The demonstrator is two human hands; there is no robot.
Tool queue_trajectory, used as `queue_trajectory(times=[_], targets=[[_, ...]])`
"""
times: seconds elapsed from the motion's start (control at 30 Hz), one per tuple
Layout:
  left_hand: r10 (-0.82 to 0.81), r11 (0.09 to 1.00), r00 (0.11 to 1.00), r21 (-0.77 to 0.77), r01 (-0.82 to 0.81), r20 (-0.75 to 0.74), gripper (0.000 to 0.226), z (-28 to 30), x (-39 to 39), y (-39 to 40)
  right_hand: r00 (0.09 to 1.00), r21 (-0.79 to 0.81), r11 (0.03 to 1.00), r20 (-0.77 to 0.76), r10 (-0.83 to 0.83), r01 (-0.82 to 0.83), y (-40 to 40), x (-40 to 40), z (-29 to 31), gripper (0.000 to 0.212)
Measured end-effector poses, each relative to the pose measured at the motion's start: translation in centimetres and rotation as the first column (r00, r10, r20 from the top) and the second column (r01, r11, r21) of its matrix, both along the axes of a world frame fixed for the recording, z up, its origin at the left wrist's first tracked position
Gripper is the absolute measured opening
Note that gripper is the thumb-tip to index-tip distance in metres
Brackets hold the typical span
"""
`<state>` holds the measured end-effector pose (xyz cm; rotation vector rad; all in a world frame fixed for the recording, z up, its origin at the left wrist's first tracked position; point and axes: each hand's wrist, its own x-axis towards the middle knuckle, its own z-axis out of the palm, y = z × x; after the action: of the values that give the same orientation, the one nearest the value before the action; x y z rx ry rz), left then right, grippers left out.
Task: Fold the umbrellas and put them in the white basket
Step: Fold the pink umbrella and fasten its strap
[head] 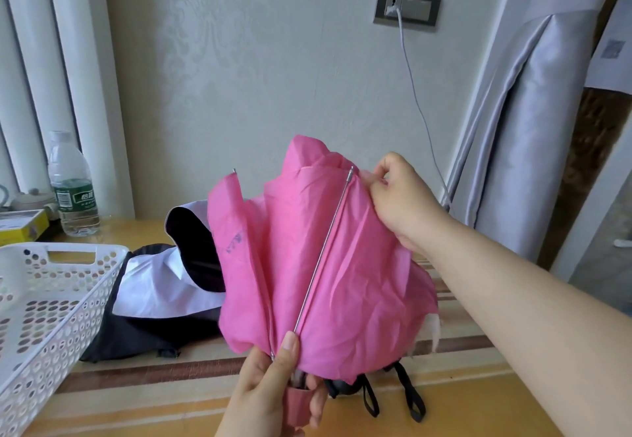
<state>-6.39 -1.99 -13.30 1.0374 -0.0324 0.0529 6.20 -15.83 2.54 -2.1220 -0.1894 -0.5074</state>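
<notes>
The pink umbrella (328, 265), collapsed but with its cloth loose and unrolled, is held upright above the counter (171, 399) at the middle of the view. The left grip (273, 392) grasps its pink handle at 6 o'clock, thumb lying up along a metal rib. The right grip (400, 197) pinches the cloth's upper edge at 2 o'clock. A black-and-white umbrella (164, 286) lies on the counter at 9 o'clock, touching the white basket (44, 303) farther left. A water bottle (71, 187) stands at 10 o'clock.
</notes>
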Motion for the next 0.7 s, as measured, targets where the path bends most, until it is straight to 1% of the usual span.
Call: queue_trajectory(times=[0.03,0.07,0.13,0.17,0.2,0.27,0.3,0.37,0.43,0.5,0.57,0.63,0.7], targets=[[-0.022,1.000,1.000,0.010,0.022,-0.003,0.041,0.1,-0.1,-0.1,0.997,-0.147,0.988,0.069,-0.038,0.047,-0.1,-0.2,-0.1,0.018],[-0.034,0.999,0.999,0.028,0.034,-0.006,0.040,0.2,-0.1,-0.1,0.987,-0.240,0.967,0.153,-0.045,0.081,-0.1,-0.6,0.0,0.015],[-0.013,0.999,1.000,0.049,0.014,-0.012,0.043,0.3,0.2,0.1,0.932,-0.321,0.937,0.363,-0.011,0.136,0.0,-1.3,0.2,0.012],[0.004,0.999,1.000,0.051,-0.003,-0.018,0.046,0.2,0.3,0.3,0.896,-0.350,0.923,0.445,0.011,0.163,0.2,-1.5,0.3,0.011],[0.020,0.998,0.999,0.055,-0.019,-0.025,0.049,0.1,0.4,0.4,0.873,-0.373,0.912,0.486,0.034,0.172,0.4,-1.7,0.4,0.013],[0.043,0.996,0.999,0.077,-0.041,-0.025,0.050,0.1,0.4,0.4,0.879,-0.416,0.895,0.473,0.061,0.161,0.8,-2.1,0.7,0.023],[0.048,0.996,0.999,0.081,-0.047,-0.015,0.049,0.0,0.4,0.3,0.889,-0.438,0.884,0.453,0.060,0.163,1.0,-2.1,0.8,0.025],[0.056,0.994,0.998,0.097,-0.055,-0.007,0.047,0.1,0.4,0.1,0.910,-0.462,0.873,0.410,0.054,0.156,1.2,-2.1,1.1,0.020],[0.058,0.991,0.998,0.117,-0.057,0.001,0.049,0.0,0.3,-0.1,0.928,-0.425,0.897,0.369,0.048,0.123,1.3,-2.0,1.2,0.015],[0.051,0.991,0.999,0.126,-0.053,0.019,0.057,0.1,0.2,-0.3,0.942,-0.360,0.930,0.331,0.047,0.080,1.3,-2.1,1.5,0.013],[0.059,0.992,0.998,0.111,-0.061,0.021,0.055,0.3,0.2,-0.3,0.949,-0.300,0.954,0.307,0.072,0.025,1.2,-2.3,1.7,0.011],[0.054,0.993,0.998,0.101,-0.058,0.038,0.047,0.2,0.2,-0.3,0.949,-0.296,0.955,0.302,0.086,0.008,1.2,-2.2,1.6,0.008],[0.026,0.990,0.998,0.134,-0.034,0.063,0.051,0.2,0.1,-0.3,0.953,-0.330,0.943,0.297,0.066,0.038,1.1,-1.8,1.5,0.008]])
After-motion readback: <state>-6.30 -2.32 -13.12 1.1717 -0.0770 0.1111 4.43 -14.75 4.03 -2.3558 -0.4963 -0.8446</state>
